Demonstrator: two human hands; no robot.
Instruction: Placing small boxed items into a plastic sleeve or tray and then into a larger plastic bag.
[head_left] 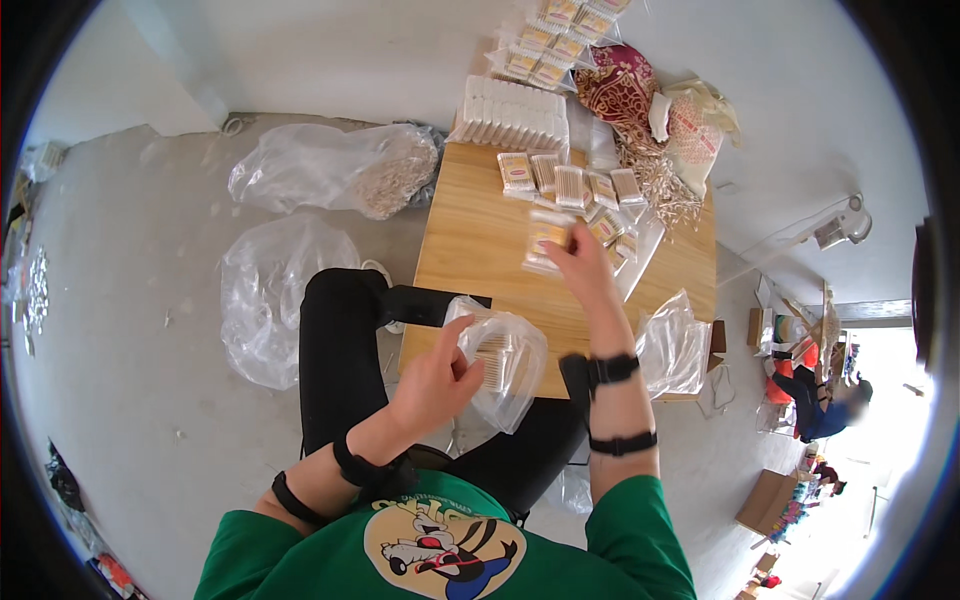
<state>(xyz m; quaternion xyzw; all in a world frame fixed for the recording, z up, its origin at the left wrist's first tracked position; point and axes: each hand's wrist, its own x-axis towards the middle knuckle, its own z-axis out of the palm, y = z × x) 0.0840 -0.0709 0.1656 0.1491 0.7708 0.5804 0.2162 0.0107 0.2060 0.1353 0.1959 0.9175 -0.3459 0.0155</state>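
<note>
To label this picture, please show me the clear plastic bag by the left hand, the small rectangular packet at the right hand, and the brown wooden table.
Clear plastic bag (pixel 515 366): head view, near its middle.
Small rectangular packet (pixel 542 241): head view, its face.
Brown wooden table (pixel 462 228): head view, bare left part.

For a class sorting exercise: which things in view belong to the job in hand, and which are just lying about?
Apparently the job's:
- clear bag at the left hand
- small pack in the right hand
- packs on the table

Apparently lying about:
- red patterned fabric
- plastic bags on the floor
- large cardboard box
</note>
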